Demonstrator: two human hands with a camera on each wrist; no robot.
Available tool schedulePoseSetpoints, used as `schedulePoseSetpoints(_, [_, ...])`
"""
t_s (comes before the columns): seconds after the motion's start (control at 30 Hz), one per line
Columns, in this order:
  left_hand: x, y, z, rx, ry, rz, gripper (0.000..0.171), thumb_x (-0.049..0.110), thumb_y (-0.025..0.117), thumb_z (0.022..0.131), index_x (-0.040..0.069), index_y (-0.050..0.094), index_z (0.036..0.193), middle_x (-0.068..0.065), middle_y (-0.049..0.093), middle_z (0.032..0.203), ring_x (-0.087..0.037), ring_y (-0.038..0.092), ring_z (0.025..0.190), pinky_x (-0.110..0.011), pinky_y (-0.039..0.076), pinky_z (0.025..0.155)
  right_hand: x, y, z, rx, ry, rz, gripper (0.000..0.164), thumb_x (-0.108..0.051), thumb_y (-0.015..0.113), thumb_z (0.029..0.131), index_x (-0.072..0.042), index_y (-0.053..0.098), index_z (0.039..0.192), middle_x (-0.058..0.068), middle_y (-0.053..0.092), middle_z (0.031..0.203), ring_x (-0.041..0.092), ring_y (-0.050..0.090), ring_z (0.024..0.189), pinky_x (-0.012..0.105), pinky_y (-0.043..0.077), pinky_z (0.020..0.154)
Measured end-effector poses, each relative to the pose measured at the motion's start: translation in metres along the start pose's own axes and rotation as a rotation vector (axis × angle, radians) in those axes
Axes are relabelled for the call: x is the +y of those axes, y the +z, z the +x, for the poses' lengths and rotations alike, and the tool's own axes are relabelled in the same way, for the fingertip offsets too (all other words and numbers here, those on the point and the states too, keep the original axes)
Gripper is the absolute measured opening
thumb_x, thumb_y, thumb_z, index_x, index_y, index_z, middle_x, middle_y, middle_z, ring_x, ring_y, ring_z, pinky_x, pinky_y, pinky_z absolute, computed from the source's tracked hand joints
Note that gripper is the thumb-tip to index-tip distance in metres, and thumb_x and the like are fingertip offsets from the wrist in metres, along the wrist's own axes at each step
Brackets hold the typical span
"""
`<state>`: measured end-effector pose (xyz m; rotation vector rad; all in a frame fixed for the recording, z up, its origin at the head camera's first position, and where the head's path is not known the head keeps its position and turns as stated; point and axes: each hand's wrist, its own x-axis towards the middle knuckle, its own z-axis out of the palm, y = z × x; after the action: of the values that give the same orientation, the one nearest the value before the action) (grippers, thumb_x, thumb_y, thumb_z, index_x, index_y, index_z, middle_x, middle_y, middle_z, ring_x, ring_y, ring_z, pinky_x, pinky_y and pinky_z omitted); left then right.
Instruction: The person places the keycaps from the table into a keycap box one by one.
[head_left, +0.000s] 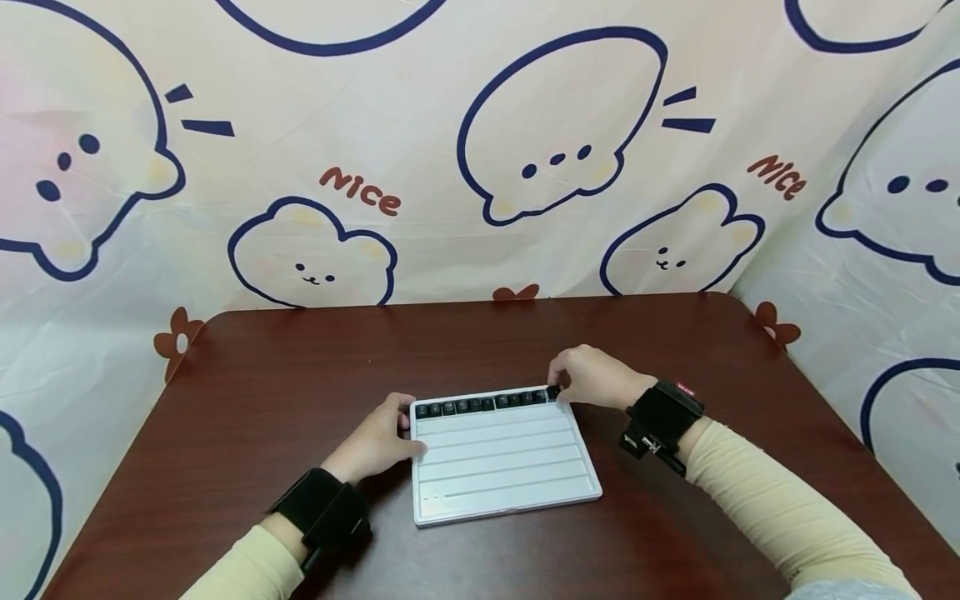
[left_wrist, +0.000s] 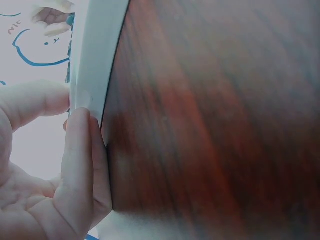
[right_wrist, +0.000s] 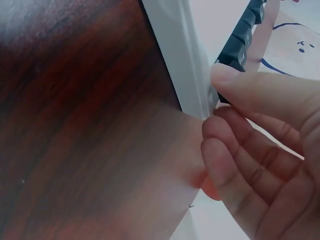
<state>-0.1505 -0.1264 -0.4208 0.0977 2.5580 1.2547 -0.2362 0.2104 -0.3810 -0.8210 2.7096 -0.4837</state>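
A flat white tray (head_left: pixel 502 467) with shallow ridged rows lies on the table. Black keycaps (head_left: pixel 480 405) stand side by side along its far row. My left hand (head_left: pixel 375 442) grips the tray's left edge near the far corner, the thumb over the rim and the fingers along the outer side. At the far right corner my right hand (head_left: pixel 600 375) pinches a black keycap (head_left: pixel 553 392) at the end of the row. In the right wrist view the thumb covers much of this keycap, and the other fingers curl beside the tray's corner (right_wrist: pixel 197 95).
The dark brown wooden table (head_left: pixel 300 358) extends around the tray on all sides. Behind it hangs a pale cloth (head_left: pixel 427 125) printed with cartoon shapes. Black wrist bands (head_left: pixel 663 421) with cameras sit on both wrists.
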Motion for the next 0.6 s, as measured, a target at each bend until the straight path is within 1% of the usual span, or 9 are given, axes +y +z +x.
schedulePoseSetpoints(0.1, [0.0,0.0,-0.001,0.002,-0.001,0.003,0.069,0.004,0.082,0.084,-0.006,0.045,0.142,-0.011,0.054,0.102,-0.023,0.051,0.089,-0.037,0.044,0.079,-0.001,0.003,0.0,0.006,0.02,-0.001,0.016,-0.002,0.084,0.082,-0.011,0.075,0.093,0.0,0.066,0.096,0.016,0.053,0.075,0.031,0.048,0.069])
schedulePoseSetpoints(0.23, [0.0,0.0,-0.002,-0.002,0.0,0.01,0.069,0.004,0.082,0.084,-0.006,0.046,0.142,-0.011,0.054,0.102,-0.023,0.052,0.089,-0.037,0.044,0.079,-0.002,0.006,-0.001,0.016,0.035,0.0,0.016,-0.001,0.084,0.082,-0.01,0.075,0.092,0.001,0.064,0.094,0.017,0.053,0.077,0.032,0.048,0.07])
schedulePoseSetpoints(0.43, [0.001,-0.002,-0.003,0.002,-0.002,0.02,0.069,0.004,0.083,0.084,-0.007,0.046,0.141,-0.011,0.055,0.103,-0.023,0.052,0.088,-0.038,0.044,0.079,-0.004,0.01,-0.002,0.042,0.036,-0.019,0.016,-0.002,0.083,0.083,-0.01,0.074,0.094,0.004,0.063,0.097,0.017,0.053,0.076,0.032,0.048,0.069])
schedulePoseSetpoints(0.6, [0.002,-0.002,-0.003,0.001,0.002,0.022,0.07,0.005,0.083,0.084,-0.007,0.045,0.142,-0.012,0.055,0.103,-0.023,0.052,0.088,-0.038,0.044,0.079,-0.007,0.011,-0.003,0.047,0.045,-0.034,0.017,-0.002,0.083,0.083,-0.01,0.074,0.095,0.005,0.063,0.099,0.017,0.053,0.075,0.032,0.048,0.069])
